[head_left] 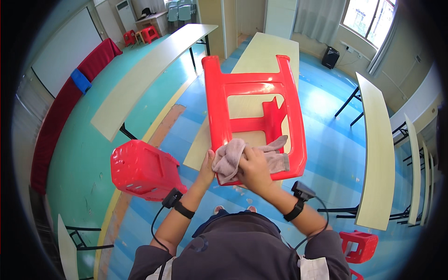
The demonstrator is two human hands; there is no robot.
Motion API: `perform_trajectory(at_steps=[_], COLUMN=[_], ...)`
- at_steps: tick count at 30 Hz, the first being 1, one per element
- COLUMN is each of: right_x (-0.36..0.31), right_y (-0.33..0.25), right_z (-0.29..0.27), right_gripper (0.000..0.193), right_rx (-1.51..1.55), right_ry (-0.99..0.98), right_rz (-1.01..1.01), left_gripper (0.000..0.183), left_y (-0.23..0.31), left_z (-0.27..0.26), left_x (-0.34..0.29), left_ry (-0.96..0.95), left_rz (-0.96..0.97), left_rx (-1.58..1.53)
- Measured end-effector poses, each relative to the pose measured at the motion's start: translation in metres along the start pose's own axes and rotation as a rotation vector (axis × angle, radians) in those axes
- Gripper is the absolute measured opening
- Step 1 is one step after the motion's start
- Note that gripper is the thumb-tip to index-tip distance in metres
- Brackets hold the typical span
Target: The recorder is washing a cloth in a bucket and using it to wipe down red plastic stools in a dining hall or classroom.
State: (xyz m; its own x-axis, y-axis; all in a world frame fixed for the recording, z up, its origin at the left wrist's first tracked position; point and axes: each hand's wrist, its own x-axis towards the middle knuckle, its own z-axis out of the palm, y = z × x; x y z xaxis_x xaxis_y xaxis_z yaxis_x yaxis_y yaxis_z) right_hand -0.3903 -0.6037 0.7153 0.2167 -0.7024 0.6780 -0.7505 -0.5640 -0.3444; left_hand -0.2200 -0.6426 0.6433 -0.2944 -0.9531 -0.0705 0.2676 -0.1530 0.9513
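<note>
A red plastic stool (294, 116) is tipped over above the pale table, its legs pointing away from me and its seat end nearest my body. My left hand (206, 171) grips the stool's near left corner, thumb up along the side, the other fingers mostly hidden. A crumpled greyish-pink cloth (228, 161) lies across the near end of the stool, with one end trailing to the right. My right hand (255, 170) is closed on this cloth and presses it against the red plastic. The cloth also touches my left thumb.
Behind the stool stretches a long pale table (266, 46). A stack of red stools (144, 170) stands on the floor at my left, and another red stool (361, 246) sits at lower right. More long tables (378, 154) stand on both sides.
</note>
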Motion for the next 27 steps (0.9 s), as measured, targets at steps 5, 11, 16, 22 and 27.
perform_trajectory(at_steps=[5, 11, 16, 22, 27], right_x=[0.048, 0.148, 0.158, 0.185, 0.186], right_y=[0.017, 0.091, 0.134, 0.126, 0.128], right_z=[-0.004, 0.060, 0.044, 0.004, 0.047], right_gripper=[0.025, 0.015, 0.014, 0.020, 0.017], right_rx=[-0.097, -0.315, -0.361, -0.639, -0.374], right_ry=[-0.275, -0.015, -0.063, -0.110, -0.111], right_rz=[-0.199, -0.150, 0.008, 0.172, -0.078], left_gripper=[0.073, 0.064, 0.061, 0.061, 0.060], left_y=[-0.021, -0.012, -0.008, -0.009, -0.013], left_z=[-0.009, 0.015, 0.028, 0.025, 0.031], left_x=[0.005, 0.002, -0.003, -0.001, 0.002], left_ry=[0.041, 0.064, 0.272, 0.202, 0.234], left_rz=[0.131, 0.179, 0.152, 0.142, 0.127], left_rx=[-0.025, -0.010, -0.224, -0.177, -0.217])
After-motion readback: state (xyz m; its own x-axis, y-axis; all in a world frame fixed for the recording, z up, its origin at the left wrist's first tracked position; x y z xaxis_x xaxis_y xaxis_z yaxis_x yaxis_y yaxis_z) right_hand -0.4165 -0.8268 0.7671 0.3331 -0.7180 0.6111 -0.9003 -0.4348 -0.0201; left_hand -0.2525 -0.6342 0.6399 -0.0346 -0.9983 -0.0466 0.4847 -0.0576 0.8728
